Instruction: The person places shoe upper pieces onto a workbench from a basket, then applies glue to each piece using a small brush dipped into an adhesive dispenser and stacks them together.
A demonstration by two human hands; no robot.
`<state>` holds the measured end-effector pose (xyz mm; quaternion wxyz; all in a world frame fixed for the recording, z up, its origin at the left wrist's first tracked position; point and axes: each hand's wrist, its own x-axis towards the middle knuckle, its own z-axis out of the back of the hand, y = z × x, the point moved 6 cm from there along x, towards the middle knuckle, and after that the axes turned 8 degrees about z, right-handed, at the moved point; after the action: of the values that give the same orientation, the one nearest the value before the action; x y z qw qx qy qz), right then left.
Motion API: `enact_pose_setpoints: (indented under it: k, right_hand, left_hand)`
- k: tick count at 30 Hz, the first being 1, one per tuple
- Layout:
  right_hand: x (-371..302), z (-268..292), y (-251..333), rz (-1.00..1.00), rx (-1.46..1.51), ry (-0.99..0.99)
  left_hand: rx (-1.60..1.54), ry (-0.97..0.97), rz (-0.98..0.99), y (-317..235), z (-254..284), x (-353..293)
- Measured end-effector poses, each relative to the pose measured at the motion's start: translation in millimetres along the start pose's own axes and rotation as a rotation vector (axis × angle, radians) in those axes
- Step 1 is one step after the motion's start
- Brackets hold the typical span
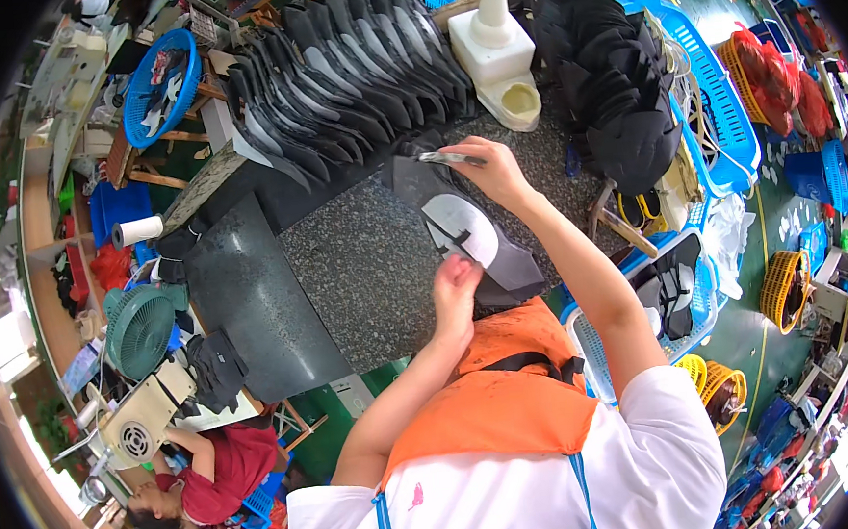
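A dark grey shoe upper piece with a white panel and black strips [475,224] lies on the speckled stone worktop [344,250] in front of me. My left hand [456,297] pinches its near left side, fingers closed on the edge by the white panel. Over the far end of the piece is my right hand [496,171], closed around a slim silver tool [448,157]; its exact kind is too small to make out. Beyond the hands, a row of overlapping black and grey shoe pieces [351,68] fans across the table's far side.
A white pot with a cone-shaped top [494,38] stands at the far edge, beside a black pile of pieces [608,84]. Blue baskets [712,97] line the right. A dark metal plate [249,296] adjoins the worktop; a person in red [227,470] sits lower left by a green fan [141,331].
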<state>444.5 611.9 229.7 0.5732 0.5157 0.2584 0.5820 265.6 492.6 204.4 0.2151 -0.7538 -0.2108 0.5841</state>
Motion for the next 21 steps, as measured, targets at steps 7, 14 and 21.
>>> enact_pose_setpoints:
  k: [7,14,21]
  right_hand:
    - [-11.7,15.3,-4.2,-0.06,-0.15,0.268]
    - [-121.1,74.1,-54.7,-0.687,0.303,0.552]
    - [-122.3,79.7,-26.6,-0.289,0.044,0.763]
  left_hand:
    - [-0.046,0.034,-0.016,4.2,-20.4,6.8]
    - [0.042,-0.158,0.056,21.2,-0.3,46.7]
    - [0.003,0.003,0.093,28.6,1.7,55.0]
